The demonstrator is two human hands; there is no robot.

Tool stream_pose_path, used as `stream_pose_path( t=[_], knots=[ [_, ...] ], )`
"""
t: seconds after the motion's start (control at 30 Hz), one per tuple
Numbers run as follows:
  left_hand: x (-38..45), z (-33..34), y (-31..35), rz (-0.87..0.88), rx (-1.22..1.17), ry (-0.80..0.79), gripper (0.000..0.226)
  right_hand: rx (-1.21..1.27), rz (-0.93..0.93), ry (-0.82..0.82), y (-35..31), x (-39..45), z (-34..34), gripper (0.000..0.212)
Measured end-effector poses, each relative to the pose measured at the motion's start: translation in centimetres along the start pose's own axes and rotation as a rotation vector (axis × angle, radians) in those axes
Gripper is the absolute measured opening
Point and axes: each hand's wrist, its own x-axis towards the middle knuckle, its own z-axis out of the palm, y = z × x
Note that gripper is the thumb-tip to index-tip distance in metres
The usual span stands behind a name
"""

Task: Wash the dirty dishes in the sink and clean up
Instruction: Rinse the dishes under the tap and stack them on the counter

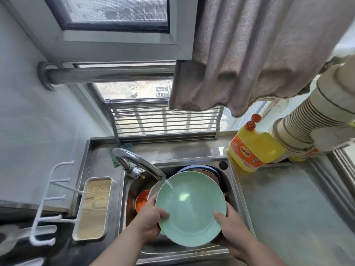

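Over the steel sink (pixel 233 181), a pale green plate (pixel 190 210) tilts face-up beneath the running faucet (pixel 138 162), the stream striking its far rim. The left hand (pixel 151 219) and right hand (pixel 232 229) grip opposite near edges, thumbs pinching its glossy face; more dishes (pixel 203 169) lie behind.

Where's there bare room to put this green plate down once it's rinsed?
Bare steel counter lies right of the sink, in front of the yellow detergent bottle. The sink is crowded with stacked dishes and an orange bowl behind the green plate.
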Motion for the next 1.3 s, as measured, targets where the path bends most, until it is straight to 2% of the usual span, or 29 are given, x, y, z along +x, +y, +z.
stream_pose_path(
  t=[0.17, 0.3, 0.37, 0.5, 0.57, 0.77, 0.87, 0.97, 1.13, 1.23, 1.3],
  knots=[
    [-0.3, 1.3, -0.1, 0.046, 0.043, 0.061, 0.043, -0.108, -0.192, 0.036, -0.4, 0.0, -0.1, 0.039],
    [-0.4, 1.4, 0.6, 0.103, -0.051, 0.093, 0.027, -0.12, -0.224, 0.07, -0.7, 0.7, 1.0, 0.038],
    [-0.5, 1.1, 1.5, 0.157, -0.085, 0.125, 0.024, -0.043, -0.176, 0.063, -0.8, 1.5, 2.0, 0.034],
    [-1.8, -0.4, 3.4, 0.236, -0.035, 0.143, 0.021, 0.096, 0.061, -0.005, -1.0, 3.0, 5.3, 0.039],
    [-2.9, -1.5, 4.1, 0.256, 0.016, 0.161, 0.024, 0.074, 0.125, -0.042, -0.9, 3.3, 7.2, 0.044],
    [-5.5, -4.5, 4.3, 0.271, 0.096, 0.255, 0.032, -0.079, 0.212, -0.105, -0.6, 2.4, 9.7, 0.04],
    [-5.4, -5.3, 2.7, 0.223, 0.07, 0.278, 0.027, -0.121, 0.219, -0.118, -0.3, 2.0, 8.7, 0.035],
    [-4.8, -5.3, 1.0, 0.146, -0.028, 0.27, 0.026, -0.06, 0.26, -0.098, -0.3, 1.8, 7.2, 0.031],
    [-4.3, -3.0, -0.6, -0.211, -0.302, 0.244, 0.053, 0.033, 0.26, -0.073, -1.3, 1.1, 4.8, 0.025],
    [-3.9, -1.2, -1.1, -0.341, -0.408, 0.184, 0.03, 0.083, 0.276, -0.059, -2.6, 0.8, 4.0, 0.037],
    [-3.5, -0.5, -1.8, -0.447, -0.397, 0.214, 0.031, 0.077, 0.28, -0.006, -3.6, 0.4, 3.6, 0.043]
  ],
)
